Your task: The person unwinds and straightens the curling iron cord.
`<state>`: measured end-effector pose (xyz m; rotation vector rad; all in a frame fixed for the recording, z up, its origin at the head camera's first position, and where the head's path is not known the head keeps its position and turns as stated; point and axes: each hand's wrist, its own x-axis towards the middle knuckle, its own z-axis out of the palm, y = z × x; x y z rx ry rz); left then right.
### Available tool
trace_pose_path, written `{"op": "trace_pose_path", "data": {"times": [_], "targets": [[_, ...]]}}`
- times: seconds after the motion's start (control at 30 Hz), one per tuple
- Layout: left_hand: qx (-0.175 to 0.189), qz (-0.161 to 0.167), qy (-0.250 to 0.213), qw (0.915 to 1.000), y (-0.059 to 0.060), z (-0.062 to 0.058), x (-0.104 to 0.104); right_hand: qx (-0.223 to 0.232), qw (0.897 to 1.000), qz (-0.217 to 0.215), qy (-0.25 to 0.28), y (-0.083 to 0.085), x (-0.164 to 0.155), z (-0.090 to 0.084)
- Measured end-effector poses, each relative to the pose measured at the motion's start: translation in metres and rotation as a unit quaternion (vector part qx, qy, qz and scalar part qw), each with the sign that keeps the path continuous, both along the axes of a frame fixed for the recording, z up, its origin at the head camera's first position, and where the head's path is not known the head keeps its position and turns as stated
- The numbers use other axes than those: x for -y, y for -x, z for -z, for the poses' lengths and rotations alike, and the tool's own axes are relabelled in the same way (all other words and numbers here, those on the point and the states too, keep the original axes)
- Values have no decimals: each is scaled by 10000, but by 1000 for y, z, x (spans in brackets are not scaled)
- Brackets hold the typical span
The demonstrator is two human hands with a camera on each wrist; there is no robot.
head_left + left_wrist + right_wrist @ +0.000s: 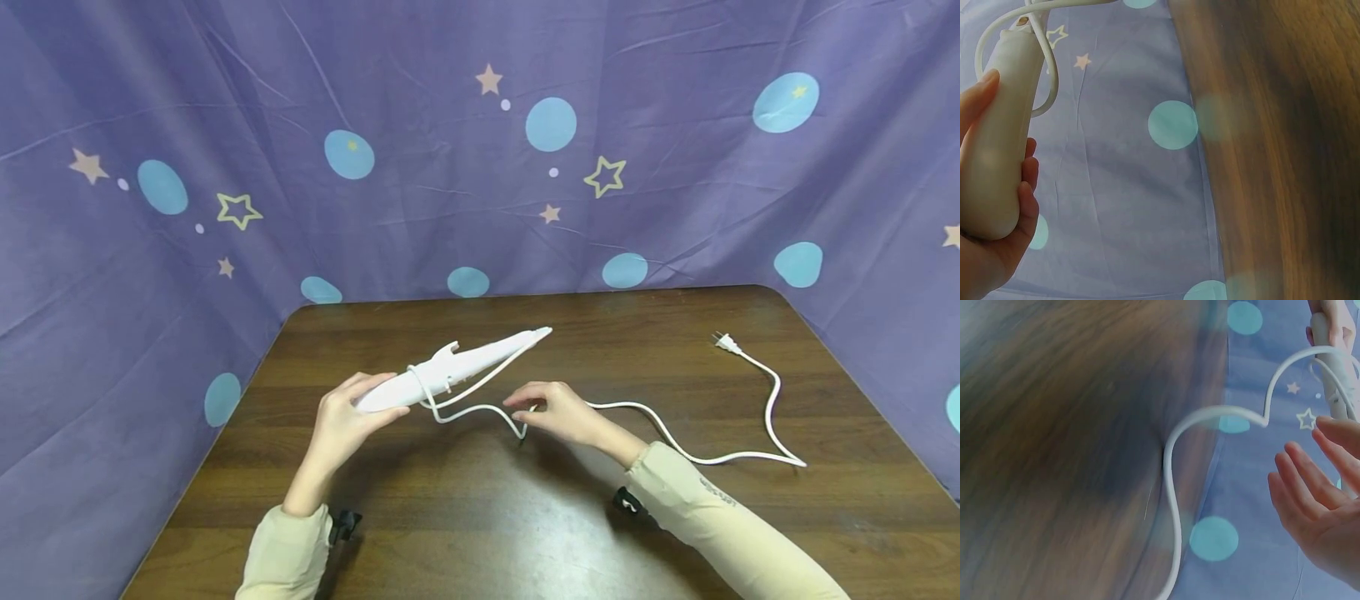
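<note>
Purple star-and-dot cloth backdrop [450, 167] hung behind and around a dark wood table [750, 533]. A white corded appliance [457, 367], long and tapered, was held in the air above the table centre, tip pointing to about 2 o'clock. Left hand [341, 421] gripped its fat handle end, fingers curled round it, thumb along the top. Looked light, rigid, smooth plastic, probably a bit slippery; the thick handle is the sound place to hold. White cord [750, 454] looped once round the body, then trailed to 3 o'clock across the table; limp and springy, likely to kink. Right hand [558, 412] was at the cord just at 4 o'clock of the body, fingers relaxed and slightly spread in the wrist view; whether they pinched it, cannot tell. Plug [724, 342] lay flat at 2 o'clock, well apart.
</note>
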<state>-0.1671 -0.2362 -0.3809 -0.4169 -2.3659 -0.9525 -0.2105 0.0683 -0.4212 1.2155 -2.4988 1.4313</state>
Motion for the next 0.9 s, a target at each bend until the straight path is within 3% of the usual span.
{"op": "trace_pose_path", "data": {"times": [0.43,0.6,0.9], "targets": [[-79,54,27,10000,1,1,0,-25,9994,352,-37,-1,33,9],[-83,35,58,9999,1,1,-1,81,9994,336,8,-1,40,11],[-113,86,98,9999,-1,1,-3,-162,9992,338,-133,0,46,16]]}}
